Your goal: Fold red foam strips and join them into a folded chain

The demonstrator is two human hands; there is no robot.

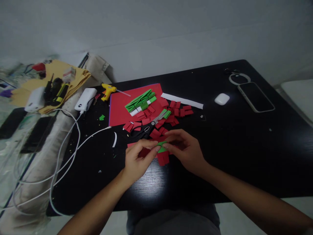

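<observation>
Both my hands meet over the black table [244, 147], pinching a small folded paper piece [162, 153] that is green on top and red below. My left hand [137, 161] grips its left side with fingertips pressed together. From the right, my right hand [186, 150] closes its fingers on the green top. Just behind them lie black-handled scissors [144, 130] among several small red paper pieces [179, 111]. A red paper sheet [119, 107] carries a bundle of green folded strips [141, 100].
A yellow glue gun [108, 90], a white power bank [85, 99] with white cables [70, 147] and a white paper strip [182, 100] lie at the back. An earbud case [222, 99] and a phone [256, 97] sit back right. Clutter fills the left side.
</observation>
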